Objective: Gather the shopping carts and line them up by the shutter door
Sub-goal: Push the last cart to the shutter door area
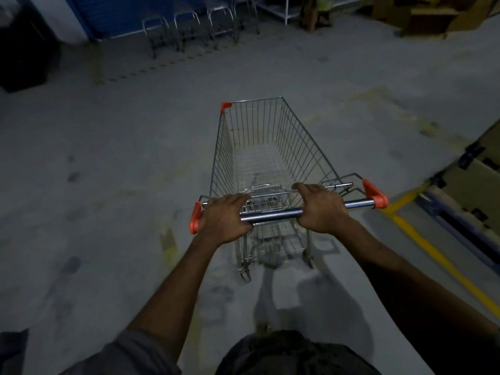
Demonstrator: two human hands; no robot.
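grip: my left hand [224,217] and right hand [320,209] both curl round the handle bar [273,213] | cart: empty wire shopping cart [303,147] mid-floor, near me; parked carts [189,28] far left by blue shutter door [121,14] | feel: likely light, stiff, free-rolling; steer from bar ends

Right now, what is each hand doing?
Left hand: closed round the cart handle.
Right hand: closed round the same handle.
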